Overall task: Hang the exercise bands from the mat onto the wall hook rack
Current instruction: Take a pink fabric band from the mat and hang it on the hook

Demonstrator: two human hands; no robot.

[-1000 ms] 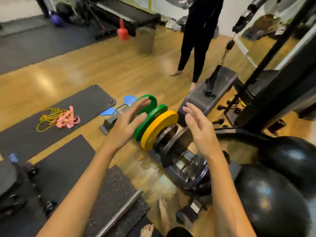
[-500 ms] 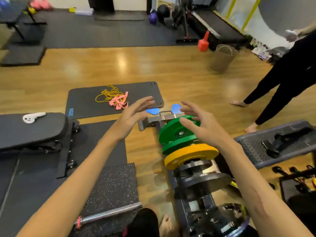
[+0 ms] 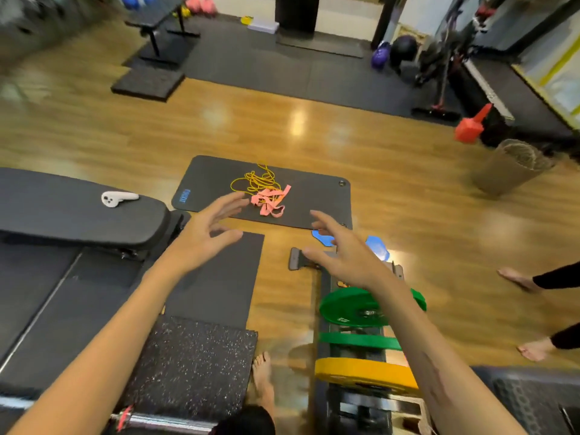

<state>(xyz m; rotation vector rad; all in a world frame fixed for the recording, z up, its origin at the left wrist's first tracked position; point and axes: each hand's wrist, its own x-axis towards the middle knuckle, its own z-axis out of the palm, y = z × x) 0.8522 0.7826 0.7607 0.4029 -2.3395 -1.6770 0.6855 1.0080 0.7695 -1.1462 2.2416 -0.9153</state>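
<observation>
Left hand: raised above the floor, fingers spread apart and slightly bent, holding nothing; fingertips point toward the mat.
Right hand: raised level with the left, fingers apart and loosely extended, holding nothing; it hangs over the near end of the weight rack.
Exercise bands: two tangled heaps on the mat, touching each other. The yellow bands lie on the far side; the pink bands lie on the near side, just beyond the left fingertips and not touched.
Mat: dark grey, flat on the wooden floor, ahead of both hands.
Wall hook rack: cannot be made out.
Weight rack: on the floor below the right forearm, carrying two green plates and one yellow plate, stacked on edge in a row.
Blue pads: on the floor between the mat and the rack, partly hidden by the right hand.
Bench: padded, at the left, with a white controller lying on top.
Basket: woven, standing on the floor at the far right.
Second person: bare feet and dark trouser legs at the right edge.
Picture quality: the edges are blurred.
</observation>
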